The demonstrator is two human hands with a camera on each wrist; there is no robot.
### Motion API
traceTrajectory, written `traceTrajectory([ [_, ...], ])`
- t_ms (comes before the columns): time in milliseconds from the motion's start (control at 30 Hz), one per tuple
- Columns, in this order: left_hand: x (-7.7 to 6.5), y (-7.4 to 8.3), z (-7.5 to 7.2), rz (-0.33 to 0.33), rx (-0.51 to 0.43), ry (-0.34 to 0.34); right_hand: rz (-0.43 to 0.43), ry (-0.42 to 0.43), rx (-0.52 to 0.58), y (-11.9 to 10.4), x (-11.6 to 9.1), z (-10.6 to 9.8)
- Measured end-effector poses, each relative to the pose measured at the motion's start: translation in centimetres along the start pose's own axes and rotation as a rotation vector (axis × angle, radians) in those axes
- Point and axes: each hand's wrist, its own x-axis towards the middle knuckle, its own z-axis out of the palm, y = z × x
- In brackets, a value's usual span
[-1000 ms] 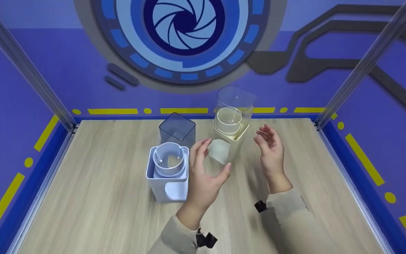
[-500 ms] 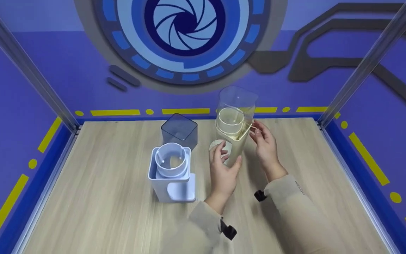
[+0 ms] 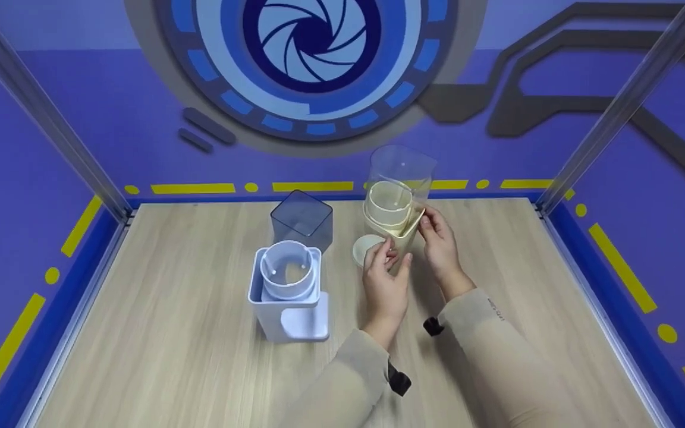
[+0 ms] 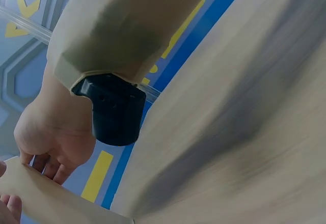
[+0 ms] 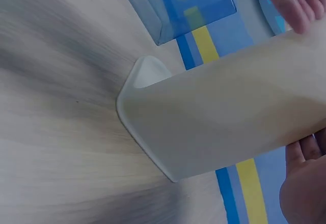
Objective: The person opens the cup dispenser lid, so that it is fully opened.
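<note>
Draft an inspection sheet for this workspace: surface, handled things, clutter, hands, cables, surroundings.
Surface: wood-grain table.
Handled things: cream holder, upright, with a cup at its top and a clear cover rising behind.
Clutter: light-blue holder to the left, tinted box behind it.
Hands: right hand touches the cream holder's right side; left hand is at its near side, contact unclear.
Cables: nothing seen.
Surroundings: purple walls with printed shapes, metal posts at the back corners.

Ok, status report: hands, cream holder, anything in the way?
Right hand touching right side of cream holder. Left hand at its near side, contact unclear. Holder upright, cup inside. Pale blue holder off left, clear of hands.
</note>
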Motion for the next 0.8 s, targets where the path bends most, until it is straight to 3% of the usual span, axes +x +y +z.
traceTrajectory([
  [200, 0.0, -0.1, 0.1, 0.002, -0.005, 0.013, -0.054, 0.022, 0.009, 0.2, -0.5, 0.2],
  [567, 0.3, -0.7, -0.5, 0.083, 0.071, 0.120, -0.056, 0.103, -0.129, 0.2, -2.0, -0.2],
  [800, 0.7, -0.3, -1.3, -0.007, -0.054, 0.074, -0.068, 0.187, -0.118, 0.1, -3.6, -0.1],
])
